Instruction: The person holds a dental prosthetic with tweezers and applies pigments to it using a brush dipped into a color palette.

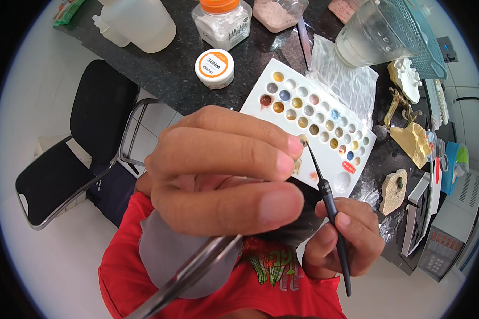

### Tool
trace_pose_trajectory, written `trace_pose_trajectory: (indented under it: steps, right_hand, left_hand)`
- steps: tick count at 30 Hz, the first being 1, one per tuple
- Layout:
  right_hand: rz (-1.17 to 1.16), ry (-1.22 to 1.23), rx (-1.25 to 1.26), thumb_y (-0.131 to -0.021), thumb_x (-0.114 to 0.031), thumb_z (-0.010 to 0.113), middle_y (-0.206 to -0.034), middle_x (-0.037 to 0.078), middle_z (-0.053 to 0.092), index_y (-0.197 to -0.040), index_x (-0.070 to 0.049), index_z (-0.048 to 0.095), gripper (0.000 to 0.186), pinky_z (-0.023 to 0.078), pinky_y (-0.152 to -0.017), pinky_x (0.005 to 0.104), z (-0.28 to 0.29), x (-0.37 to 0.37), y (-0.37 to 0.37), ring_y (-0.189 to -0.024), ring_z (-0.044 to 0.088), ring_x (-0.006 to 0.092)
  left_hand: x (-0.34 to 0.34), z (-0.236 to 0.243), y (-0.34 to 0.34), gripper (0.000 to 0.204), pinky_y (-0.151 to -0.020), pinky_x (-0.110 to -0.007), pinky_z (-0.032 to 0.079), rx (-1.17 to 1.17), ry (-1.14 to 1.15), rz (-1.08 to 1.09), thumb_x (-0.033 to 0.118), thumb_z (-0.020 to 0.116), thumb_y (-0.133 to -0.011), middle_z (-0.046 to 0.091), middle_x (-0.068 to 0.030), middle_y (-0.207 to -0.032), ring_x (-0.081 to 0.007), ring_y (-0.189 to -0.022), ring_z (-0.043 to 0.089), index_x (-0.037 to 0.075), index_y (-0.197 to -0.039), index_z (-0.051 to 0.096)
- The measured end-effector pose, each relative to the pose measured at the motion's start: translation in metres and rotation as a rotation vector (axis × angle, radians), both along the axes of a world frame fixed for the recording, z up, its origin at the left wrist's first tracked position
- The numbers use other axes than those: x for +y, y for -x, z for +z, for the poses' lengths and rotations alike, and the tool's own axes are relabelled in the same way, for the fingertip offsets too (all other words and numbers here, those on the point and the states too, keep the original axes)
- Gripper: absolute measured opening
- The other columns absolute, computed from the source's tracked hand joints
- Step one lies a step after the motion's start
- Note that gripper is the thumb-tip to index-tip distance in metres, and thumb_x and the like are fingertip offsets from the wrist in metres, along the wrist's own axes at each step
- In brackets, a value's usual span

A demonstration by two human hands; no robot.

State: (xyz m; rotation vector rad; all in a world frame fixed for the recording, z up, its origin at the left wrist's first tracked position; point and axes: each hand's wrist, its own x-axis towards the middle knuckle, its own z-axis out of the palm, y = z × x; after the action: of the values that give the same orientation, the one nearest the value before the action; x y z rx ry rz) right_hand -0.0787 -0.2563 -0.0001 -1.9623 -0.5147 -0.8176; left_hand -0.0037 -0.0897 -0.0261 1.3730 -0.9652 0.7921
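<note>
Head view: my left hand (223, 170) pinches a tiny tooth-like piece (303, 140) at its fingertips (tweezers (189, 274) below), while my right hand (351, 239) grips a thin brush (330, 204) touching it above the paint tray (266, 80). A shaky tip could smear colour.

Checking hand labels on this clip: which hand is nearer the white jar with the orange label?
Left. The left hand, raised close to the camera, appears just below the white jar with the orange label. The right hand, holding the thin black brush, is lower and further right.
</note>
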Motion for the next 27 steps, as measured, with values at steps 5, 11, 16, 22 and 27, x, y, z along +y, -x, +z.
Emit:
trace_pose_trajectory:
  steps: [5, 11, 16, 22, 27]
  right_hand:
    - [-0.007, 0.003, -0.019, -0.071, -0.002, 0.067, -0.067, 0.012, 0.06, -0.09, 0.002, 0.055, 0.022, 0.047, -0.045, 0.023, -0.0007, 0.0008, -0.0011, -0.052, 0.06, 0.0184]
    - [-0.019, 0.007, -0.027, -0.071, -0.002, 0.067, -0.066, 0.012, 0.061, -0.09, 0.001, 0.055, 0.022, 0.046, -0.044, 0.0229, -0.0008, 0.0021, -0.0021, -0.052, 0.06, 0.0183]
    - [-0.023, 0.015, -0.029, -0.071, -0.001, 0.067, -0.067, 0.012, 0.061, -0.09, 0.001, 0.055, 0.023, 0.046, -0.044, 0.0231, -0.0002, 0.002, -0.0026, -0.052, 0.06, 0.0185]
    - [-0.029, 0.002, -0.022, -0.071, -0.001, 0.067, -0.065, 0.011, 0.06, -0.09, 0.001, 0.055, 0.022, 0.045, -0.043, 0.0229, -0.0027, 0.0021, -0.0018, -0.052, 0.06, 0.0187]
    - [0.003, 0.009, 0.001, -0.073, -0.003, 0.066, -0.07, 0.013, 0.06, -0.092, 0.001, 0.054, 0.022, 0.045, -0.044, 0.0229, 0.0004, -0.0035, 0.0036, -0.055, 0.059, 0.019]
  left_hand:
    - [-0.0006, 0.0, 0.0005, 0.037, -0.06, -0.031, 0.058, 0.005, -0.002, -0.001, 0.021, 0.045, -0.091, 0.047, -0.0153, -0.095, -0.0259, -0.074, 0.055, 0.011, -0.127, 0.04]
    - [-0.0009, -0.0002, 0.0007, 0.037, -0.06, -0.031, 0.058, 0.005, 0.012, -0.006, 0.02, 0.046, -0.091, 0.048, -0.0153, -0.094, -0.0261, -0.074, 0.055, 0.011, -0.126, 0.041]
    - [-0.0008, 0.0006, 0.0009, 0.037, -0.059, -0.029, 0.058, 0.001, 0.012, -0.007, 0.019, 0.047, -0.091, 0.048, -0.0152, -0.094, -0.026, -0.073, 0.055, 0.011, -0.126, 0.041]
    - [-0.0009, -0.0011, 0.0011, 0.036, -0.059, -0.029, 0.057, 0.002, 0.012, -0.001, 0.02, 0.047, -0.09, 0.048, -0.0151, -0.093, -0.0257, -0.073, 0.055, 0.011, -0.125, 0.042]
    - [-0.0022, -0.0009, -0.0007, 0.036, -0.058, -0.028, 0.057, -0.025, 0.025, 0.003, 0.02, 0.046, -0.091, 0.048, -0.0149, -0.093, -0.0254, -0.072, 0.055, 0.009, -0.125, 0.042]
